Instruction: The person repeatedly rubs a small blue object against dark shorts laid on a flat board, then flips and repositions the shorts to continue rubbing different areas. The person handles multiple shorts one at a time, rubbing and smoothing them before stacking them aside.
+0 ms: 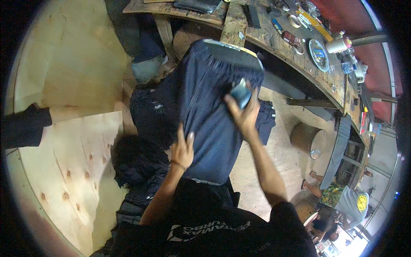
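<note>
Navy-blue garment (212, 141), draped at centre of frame. Left hand (183, 153), left of centre: fingers extended, flattened against garment's edge, nothing grasped. Right hand (245, 115), upper centre: curled round blurred blue-grey tool (240, 96) over garment. Workbench (267, 37), upper right.

It looked like a garment workshop: a dark garment (209, 132) lay spread out beside a heap of dark clothing (139, 165). The scuffed wooden bench (274, 43) was cluttered with a roll of tape (290, 19), a long yellow strip (321, 29) and a white spool (337, 45), and bare plywood (70, 171) showed at the left.
</note>
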A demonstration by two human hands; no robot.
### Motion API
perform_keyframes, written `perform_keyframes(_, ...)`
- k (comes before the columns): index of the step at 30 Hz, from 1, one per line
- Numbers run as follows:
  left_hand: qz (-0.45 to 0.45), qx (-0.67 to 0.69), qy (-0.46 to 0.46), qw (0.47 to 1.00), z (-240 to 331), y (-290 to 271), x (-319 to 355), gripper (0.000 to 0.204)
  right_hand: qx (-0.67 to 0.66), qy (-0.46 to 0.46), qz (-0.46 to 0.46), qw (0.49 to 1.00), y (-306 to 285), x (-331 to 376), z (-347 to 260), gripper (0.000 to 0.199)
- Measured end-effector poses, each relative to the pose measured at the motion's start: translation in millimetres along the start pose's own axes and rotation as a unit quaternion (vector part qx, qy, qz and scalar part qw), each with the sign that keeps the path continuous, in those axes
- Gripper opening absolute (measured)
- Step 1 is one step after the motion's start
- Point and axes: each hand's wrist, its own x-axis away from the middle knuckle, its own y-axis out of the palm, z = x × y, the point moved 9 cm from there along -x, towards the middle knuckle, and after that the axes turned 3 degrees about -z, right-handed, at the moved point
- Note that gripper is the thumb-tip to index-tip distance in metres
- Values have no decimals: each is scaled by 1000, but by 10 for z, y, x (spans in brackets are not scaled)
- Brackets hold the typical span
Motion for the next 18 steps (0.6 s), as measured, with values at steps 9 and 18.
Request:
perform_keyframes(9,62,49,81,994,-698,-1202,332,42,-68,-58,-94,992,1195,474,-2229,77)
perform_keyframes(18,-19,-113,-5,993,1461,-409,-784,148,34,83,144,985,-728,220,-1053,82)
